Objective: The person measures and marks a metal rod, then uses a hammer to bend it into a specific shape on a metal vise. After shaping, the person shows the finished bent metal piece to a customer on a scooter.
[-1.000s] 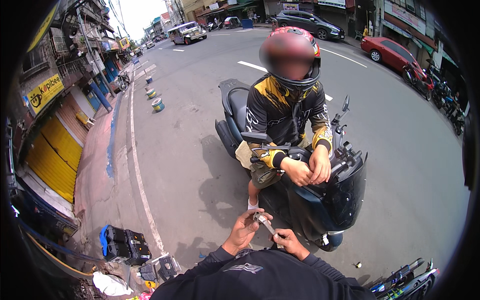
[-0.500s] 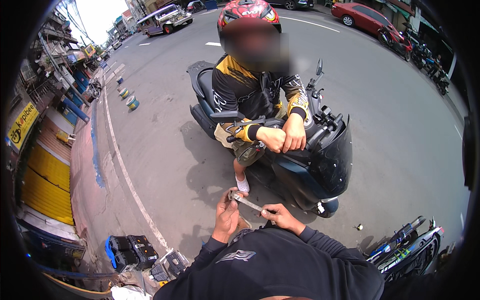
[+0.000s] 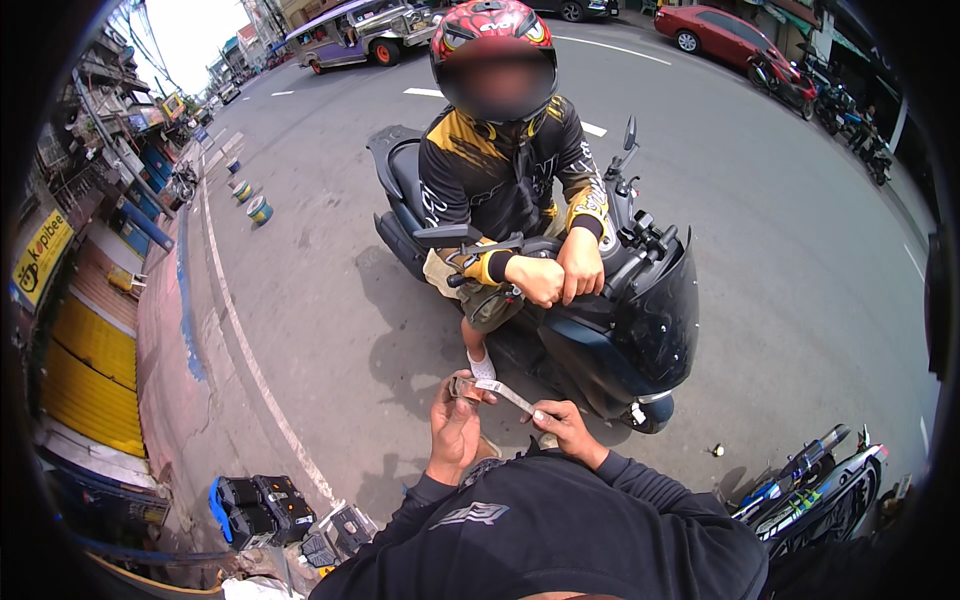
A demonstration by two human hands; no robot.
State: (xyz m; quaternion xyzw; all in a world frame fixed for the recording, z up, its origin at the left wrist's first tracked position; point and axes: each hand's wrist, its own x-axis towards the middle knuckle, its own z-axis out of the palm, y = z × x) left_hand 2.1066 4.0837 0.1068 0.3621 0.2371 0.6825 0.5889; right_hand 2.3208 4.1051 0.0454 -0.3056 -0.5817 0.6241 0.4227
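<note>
Low in the middle, in front of my dark sleeves, my left hand (image 3: 456,432) holds a small roll (image 3: 466,390) that looks like tape, with a brownish tint. From it a narrow pale strip (image 3: 508,396) runs to the right, slightly curved. My right hand (image 3: 561,428) pinches the strip's far end between thumb and fingers. Just beyond my hands stands a dark scooter (image 3: 610,340), with a person (image 3: 495,175) in a red helmet and black-and-yellow jersey sitting on it. That person's two hands (image 3: 560,275) rest together over the handlebar.
Black cases (image 3: 262,508), one with a blue edge, stand at the lower left by a painted road line. Parked motorcycles (image 3: 810,490) are at the lower right. Painted tubs (image 3: 259,210) stand along the left roadside. A purple jeepney (image 3: 360,38) and a red car (image 3: 715,32) are across the road.
The strip between my hands has turned and now bends more, with the roll showing more plainly. The jeepney has come closer. My hands stay almost in place.
</note>
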